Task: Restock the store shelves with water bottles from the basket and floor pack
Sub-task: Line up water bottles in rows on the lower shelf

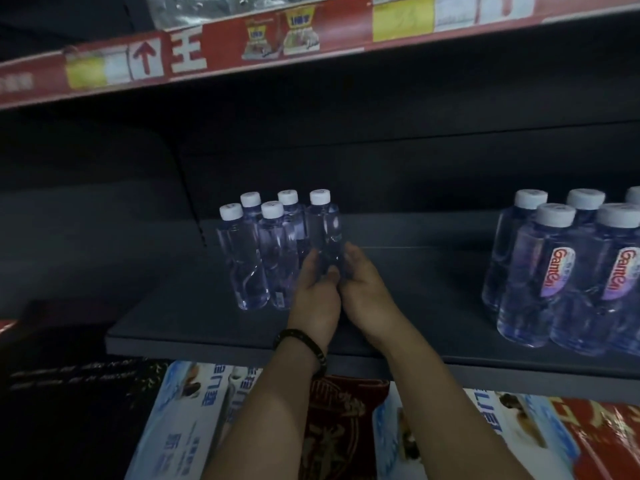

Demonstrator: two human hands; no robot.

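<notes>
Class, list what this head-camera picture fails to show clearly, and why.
Head view:
Base of the clear white-capped bottle: hidden by the left hand and right hand gripping it.
Labelled clear bottle group: cut off at the right edge.
Yellow price tags on the red shelf strip: print blurred.

Dim light; a dark grey shelf (415, 289), a red price strip (221, 46) above it, printed cartons (180, 427) below it.
</notes>
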